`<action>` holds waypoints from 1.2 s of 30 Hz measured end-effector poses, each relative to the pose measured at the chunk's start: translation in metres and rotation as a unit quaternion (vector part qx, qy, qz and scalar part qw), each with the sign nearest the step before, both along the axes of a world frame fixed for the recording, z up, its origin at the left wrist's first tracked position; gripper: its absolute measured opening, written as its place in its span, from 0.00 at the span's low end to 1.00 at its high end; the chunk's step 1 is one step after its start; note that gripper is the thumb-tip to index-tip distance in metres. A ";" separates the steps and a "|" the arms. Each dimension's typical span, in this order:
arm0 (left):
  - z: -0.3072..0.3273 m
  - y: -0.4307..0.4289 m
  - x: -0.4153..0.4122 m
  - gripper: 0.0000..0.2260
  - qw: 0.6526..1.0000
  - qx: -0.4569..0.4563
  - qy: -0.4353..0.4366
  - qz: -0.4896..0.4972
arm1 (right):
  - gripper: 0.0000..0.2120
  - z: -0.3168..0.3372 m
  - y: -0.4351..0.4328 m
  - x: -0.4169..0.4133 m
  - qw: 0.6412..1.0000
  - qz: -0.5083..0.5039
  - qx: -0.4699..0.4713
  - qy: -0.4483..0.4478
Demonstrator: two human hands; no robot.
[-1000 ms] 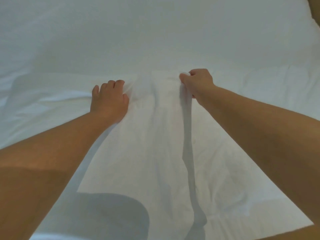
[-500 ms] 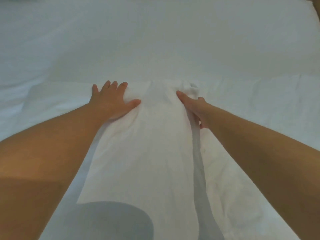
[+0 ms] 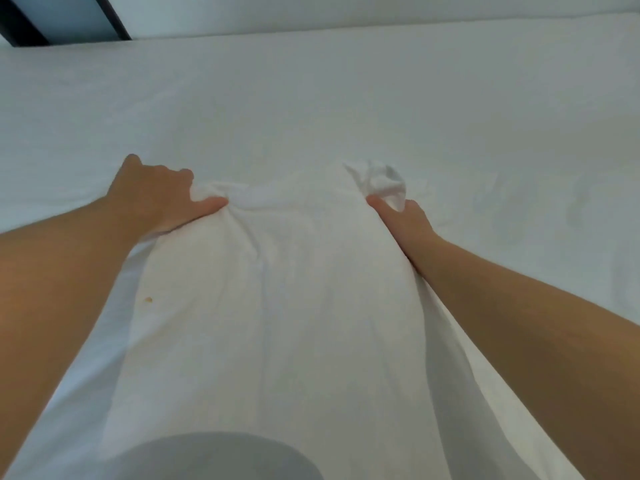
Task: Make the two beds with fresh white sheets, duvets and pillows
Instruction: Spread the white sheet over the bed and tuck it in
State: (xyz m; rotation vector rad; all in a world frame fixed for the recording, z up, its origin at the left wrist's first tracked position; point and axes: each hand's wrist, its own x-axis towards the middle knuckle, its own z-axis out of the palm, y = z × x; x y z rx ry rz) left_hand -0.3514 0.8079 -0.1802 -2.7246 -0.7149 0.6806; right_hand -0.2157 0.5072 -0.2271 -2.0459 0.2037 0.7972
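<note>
A white pillowcase or folded sheet (image 3: 277, 306) stretches from my body out over the bed, with a small orange spot near its left side. My left hand (image 3: 159, 199) grips the cloth's far left corner, fingers curled over the edge and thumb pressed into the bunched fabric. My right hand (image 3: 403, 220) grips the far right corner, where a tuft of cloth sticks up above the thumb. Under it lies the white bed sheet (image 3: 311, 98), smooth and flat.
The bed's far edge meets a white wall (image 3: 346, 12) at the top. A dark-framed panel (image 3: 62, 19) shows at the top left. Wrinkled sheet spreads to the right of my right arm.
Both hands moved apart and further out over the bed, closing on the cloth's far corners. The cloth between them widened and bunched. The view tilted up, showing the wall.
</note>
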 end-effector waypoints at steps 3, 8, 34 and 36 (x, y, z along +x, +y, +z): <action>-0.023 -0.001 -0.002 0.39 0.991 -0.059 -0.101 0.060 | 0.28 -0.008 0.008 0.010 0.992 -0.017 -0.086 -0.090; -0.046 -0.030 -0.068 0.30 0.983 -0.095 -0.157 0.023 | 0.24 -0.008 0.006 -0.018 0.981 -0.034 -0.158 -0.108; -0.049 -0.122 -0.207 0.28 0.972 -0.134 -0.190 -0.033 | 0.30 0.001 0.018 -0.205 0.734 0.478 -0.284 -0.390; -0.072 -0.121 -0.244 0.29 0.983 -0.110 -0.149 0.004 | 0.30 -0.023 -0.016 -0.206 0.729 0.479 -0.346 -0.345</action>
